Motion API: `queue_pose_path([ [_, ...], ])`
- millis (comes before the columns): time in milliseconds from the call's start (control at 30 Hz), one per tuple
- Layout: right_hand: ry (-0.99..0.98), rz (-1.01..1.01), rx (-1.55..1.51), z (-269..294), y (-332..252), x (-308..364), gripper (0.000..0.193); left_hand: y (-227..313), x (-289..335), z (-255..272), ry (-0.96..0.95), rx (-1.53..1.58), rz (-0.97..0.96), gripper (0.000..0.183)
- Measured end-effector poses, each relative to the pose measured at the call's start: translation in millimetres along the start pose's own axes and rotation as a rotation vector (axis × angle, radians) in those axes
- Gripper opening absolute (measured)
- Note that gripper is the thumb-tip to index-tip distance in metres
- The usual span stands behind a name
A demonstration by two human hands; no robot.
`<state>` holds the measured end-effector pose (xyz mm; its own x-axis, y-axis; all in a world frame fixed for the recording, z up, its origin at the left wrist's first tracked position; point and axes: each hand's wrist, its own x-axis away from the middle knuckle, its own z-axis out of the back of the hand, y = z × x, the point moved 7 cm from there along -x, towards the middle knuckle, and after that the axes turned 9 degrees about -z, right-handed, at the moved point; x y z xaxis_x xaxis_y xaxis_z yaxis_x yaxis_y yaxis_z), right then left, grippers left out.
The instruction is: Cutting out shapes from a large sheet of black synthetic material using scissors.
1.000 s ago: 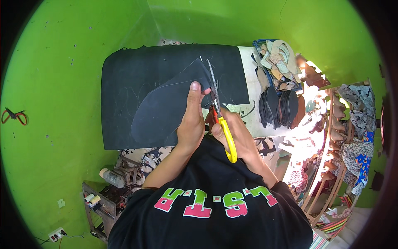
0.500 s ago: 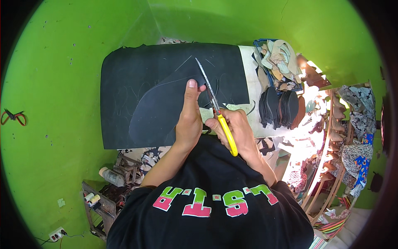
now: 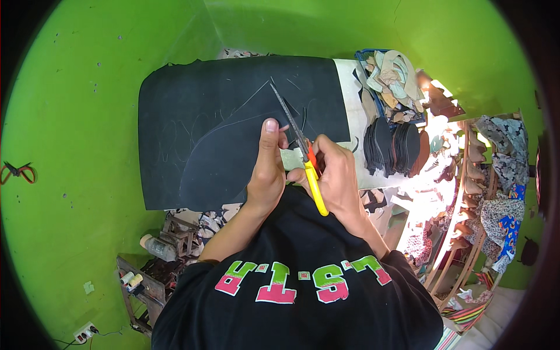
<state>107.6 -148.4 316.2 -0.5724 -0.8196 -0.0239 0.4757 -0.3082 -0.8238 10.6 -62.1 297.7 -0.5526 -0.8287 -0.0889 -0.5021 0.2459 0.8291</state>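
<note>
My left hand [image 3: 267, 169] pinches the edge of a piece of black sheet material [image 3: 219, 160] between thumb and fingers. The piece has a curved outline and is raised over the table. My right hand [image 3: 339, 181] grips a pair of scissors [image 3: 316, 189] with yellow and orange handles. Their long blades point up and to the left, alongside the piece's right edge, just right of my left thumb. Under the piece lies a large black sheet [image 3: 166, 108] marked with thin pale lines. The fingers of my right hand are partly hidden behind the handles.
Stacks of dark cut sole shapes [image 3: 379, 149] stand on the table's right side. Behind them is a blue basket [image 3: 379, 108] of pale cut-outs. A wooden rack [image 3: 464, 233] with shoe-shaped forms and fabrics is at right. A plastic bottle [image 3: 157, 248] lies at lower left.
My right hand has shifted slightly, and more of the orange handle now shows. The scissors' tips have moved a little left. My left hand still holds the piece.
</note>
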Motion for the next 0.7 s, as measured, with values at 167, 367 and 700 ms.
queue_pose_path([
  [167, 0.021, 0.042, -0.080, -7.3, 6.2, 2.7, 0.064, -8.9, 3.2, 4.2, 0.034, 0.329, 0.024, 0.036],
  [367, -0.077, 0.008, -0.201, -16.0, 11.4, 3.1, 0.062, -15.4, 1.6, 10.7, 0.046, 0.235, 0.026, 0.034],
  [700, -0.024, 0.023, -0.277, -5.3, 11.4, 3.4, 0.057, -7.6, -4.7, 10.4, 0.106, 0.333, -0.085, 0.014],
])
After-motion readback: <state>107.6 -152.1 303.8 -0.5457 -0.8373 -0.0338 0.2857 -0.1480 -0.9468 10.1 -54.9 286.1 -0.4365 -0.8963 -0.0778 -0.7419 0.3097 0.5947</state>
